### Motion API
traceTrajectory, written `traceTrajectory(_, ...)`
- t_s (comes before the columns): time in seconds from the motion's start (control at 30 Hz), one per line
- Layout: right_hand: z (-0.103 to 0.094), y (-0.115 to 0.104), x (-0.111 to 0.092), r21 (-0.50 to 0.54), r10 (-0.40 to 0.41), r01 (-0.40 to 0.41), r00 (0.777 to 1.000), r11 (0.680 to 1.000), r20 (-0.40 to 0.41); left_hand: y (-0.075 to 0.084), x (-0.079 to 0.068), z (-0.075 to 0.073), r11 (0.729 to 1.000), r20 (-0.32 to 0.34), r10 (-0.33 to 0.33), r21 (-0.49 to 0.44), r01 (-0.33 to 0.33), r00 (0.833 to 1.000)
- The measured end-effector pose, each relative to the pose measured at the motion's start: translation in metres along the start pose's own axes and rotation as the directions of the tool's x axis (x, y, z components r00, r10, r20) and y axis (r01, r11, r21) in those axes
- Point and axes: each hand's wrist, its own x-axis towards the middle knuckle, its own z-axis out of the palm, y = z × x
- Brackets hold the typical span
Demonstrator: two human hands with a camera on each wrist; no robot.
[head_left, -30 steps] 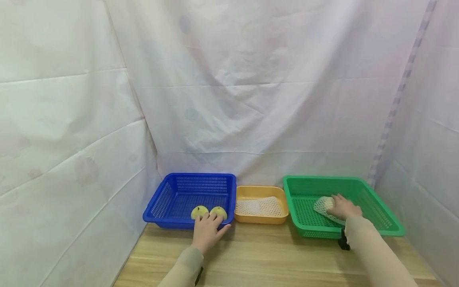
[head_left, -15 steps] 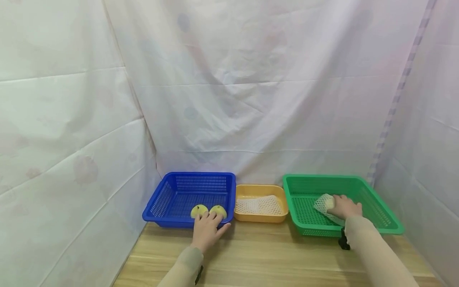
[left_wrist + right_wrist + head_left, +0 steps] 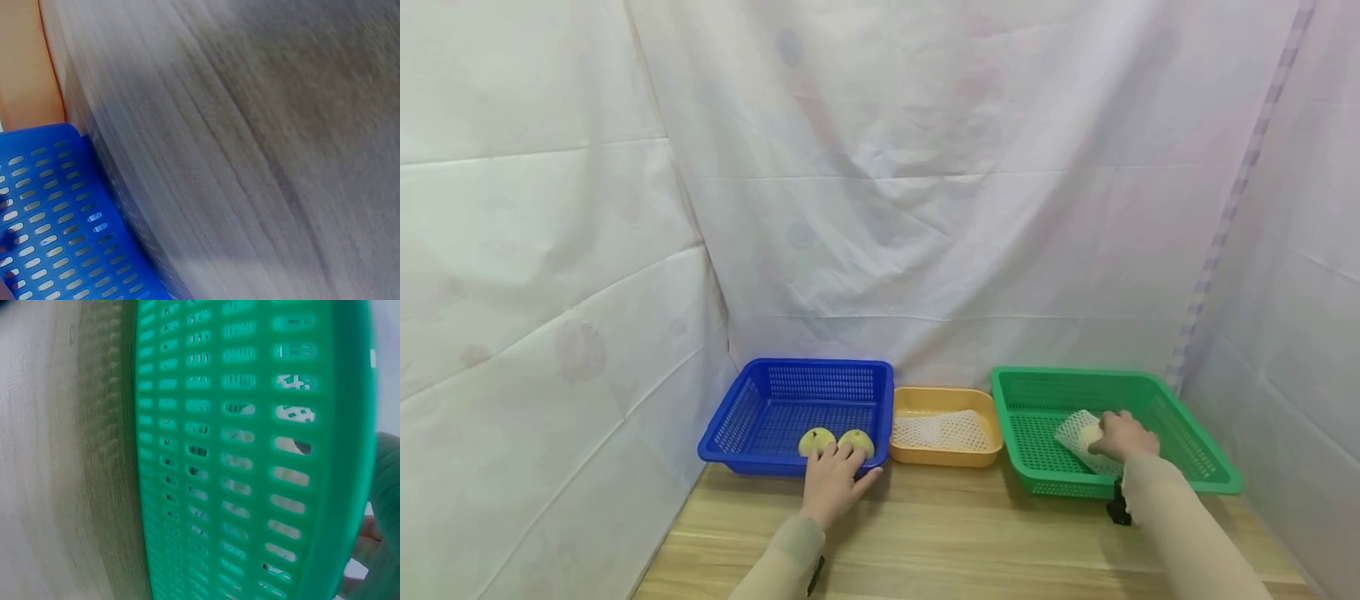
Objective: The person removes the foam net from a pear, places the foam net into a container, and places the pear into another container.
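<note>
Where the right hand (image 3: 1126,436) works: its fingers curl onto a pale fruit (image 3: 1087,436), thumb toward the front; part of the grip is hidden by the hand itself.
Pale fruit: inside the green basket (image 3: 1075,375), left of its middle, with white netting (image 3: 1071,427) around it and spreading to the left and below.
Left hand (image 3: 832,490): reaches over the front rim of the blue basket (image 3: 820,365), fingers loosely extended, thumb set apart; whether the fingertips press on anything I cannot tell.
Two yellow-green fruits: left fruit (image 3: 816,439) and right fruit (image 3: 856,439), side by side in the blue basket's front right corner, just beyond those fingertips.
Orange tray (image 3: 925,400): between the baskets, a flat piece of white mesh (image 3: 943,431) lying in it.
Wooden table (image 3: 955,533): under all three containers.
White cloth (image 3: 887,208): hangs behind and on both sides.
</note>
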Motion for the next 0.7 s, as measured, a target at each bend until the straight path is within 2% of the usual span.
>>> traceTrajectory(0.17, 0.003, 0.005, 0.001, 0.063, -0.003, 0.001, 1.0, 0.998, 0.027, 0.001, 0.0, -0.001, 1.0, -0.013, -0.002, -0.017, 0.002, 1.0)
traceTrajectory(0.33, 0.01, 0.003, 0.0, 0.092, 0.0, -0.001, 1.0, 0.996, 0.014, 0.001, 0.0, 0.0, 1.0, 0.001, -0.008, -0.016, 0.008, 1.0)
traceTrajectory(0.7, 0.011, -0.005, -0.007, 0.019, 0.031, -0.031, 1.0, 0.999, -0.002, -0.001, 0.001, 0.002, 1.0, 0.002, -0.002, -0.013, 0.002, 1.0)
